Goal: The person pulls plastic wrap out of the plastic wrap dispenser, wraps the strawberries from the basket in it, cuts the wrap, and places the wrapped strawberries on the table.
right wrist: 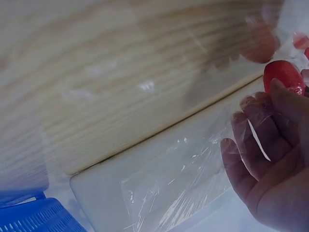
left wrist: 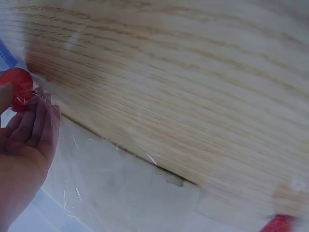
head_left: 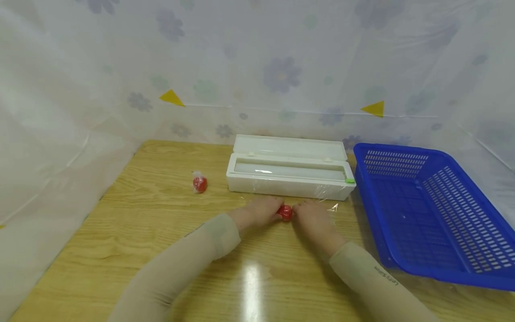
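Observation:
A small red round object sits between my two hands, in front of the white box, with clear plastic film around it and trailing over the box. My left hand grips it from the left, thumb on its near side and fingers behind, as the left wrist view shows. From the other side my right hand pinches it with the thumb through the film; the remaining fingers are loosely bent and spread under the sheet. Another red round object, wrapped in film with a twisted top, rests on the table to the left.
Behind my hands stands a long white film dispenser box, lid raised, with a green piece at its right end. A large blue basket occupies the right side of the wooden table. A flowered curtain hangs behind.

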Available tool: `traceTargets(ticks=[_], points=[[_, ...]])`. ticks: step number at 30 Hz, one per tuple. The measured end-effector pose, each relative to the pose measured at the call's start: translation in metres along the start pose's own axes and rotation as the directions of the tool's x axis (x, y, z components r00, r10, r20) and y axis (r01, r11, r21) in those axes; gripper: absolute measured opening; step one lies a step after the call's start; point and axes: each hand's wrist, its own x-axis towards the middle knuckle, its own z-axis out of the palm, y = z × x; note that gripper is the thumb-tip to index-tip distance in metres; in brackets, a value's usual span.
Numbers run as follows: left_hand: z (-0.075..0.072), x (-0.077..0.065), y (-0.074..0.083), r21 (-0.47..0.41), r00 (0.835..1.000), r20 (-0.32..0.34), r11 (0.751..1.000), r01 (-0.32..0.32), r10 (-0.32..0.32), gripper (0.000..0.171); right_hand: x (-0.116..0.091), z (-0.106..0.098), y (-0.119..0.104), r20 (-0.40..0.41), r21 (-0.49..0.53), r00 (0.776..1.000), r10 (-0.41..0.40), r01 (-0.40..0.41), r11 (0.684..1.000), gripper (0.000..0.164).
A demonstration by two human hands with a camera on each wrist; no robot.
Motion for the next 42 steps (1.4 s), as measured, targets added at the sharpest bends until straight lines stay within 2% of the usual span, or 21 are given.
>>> traceTargets(ticks=[7,13,16,23,25,28,31,34,37,38,40,42], points=[[0.001,-0.004,-0.002,-0.081,1.0,-0.027,0.997,-0.009,0.007,0.03,0.002,-0.006,0.005,0.048,0.126,0.999,0.025,-0.031,0.991,0.011],[0.002,-0.008,-0.003,-0.211,0.997,-0.062,0.977,0.03,-0.044,0.038,0.003,-0.013,0.01,0.072,0.251,0.997,0.016,-0.033,0.967,0.011],[0.004,-0.007,-0.004,-0.256,0.995,-0.08,0.966,0.039,-0.061,0.033,0.004,-0.012,0.014,0.088,0.265,0.996,0.009,-0.032,0.964,0.016],[0.005,-0.003,-0.005,-0.35,0.988,-0.138,0.937,0.02,-0.073,0.026,0.007,-0.012,0.017,0.03,0.269,0.999,-0.017,0.009,0.963,0.018],[0.005,-0.002,-0.005,-0.367,0.984,-0.16,0.93,0.01,-0.073,0.025,0.007,-0.013,0.016,0.038,0.299,0.999,0.021,-0.032,0.954,0.018],[0.006,0.0,-0.004,-0.385,0.981,-0.18,0.923,0.003,-0.078,0.023,0.009,-0.015,0.017,0.072,0.372,0.992,0.105,-0.124,0.92,0.019],[0.004,0.001,-0.003,-0.407,0.978,-0.18,0.913,0.019,-0.101,0.025,0.009,-0.016,0.019,0.08,0.421,0.983,0.163,-0.181,0.889,0.02],[0.003,0.002,-0.001,-0.418,0.977,-0.171,0.907,0.045,-0.128,0.026,0.008,-0.017,0.021,0.011,0.407,0.985,0.17,-0.16,0.899,0.018],[0.002,0.002,0.0,-0.432,0.977,-0.152,0.899,0.071,-0.15,0.027,0.004,-0.019,0.021,-0.186,0.323,0.975,0.125,-0.06,0.944,0.012],[0.001,0.003,0.0,-0.437,0.976,-0.15,0.896,0.078,-0.158,0.027,0.002,-0.02,0.02,-0.268,0.275,0.961,0.075,0.001,0.962,0.012],[0.001,0.003,0.0,-0.452,0.974,-0.148,0.888,0.087,-0.171,0.027,-0.001,-0.021,0.015,-0.402,0.141,0.913,-0.071,0.138,0.98,0.017],[0.0,0.004,-0.001,-0.447,0.971,-0.164,0.89,0.084,-0.174,0.027,-0.004,-0.02,0.009,-0.435,0.037,0.877,-0.203,0.242,0.969,0.028]])
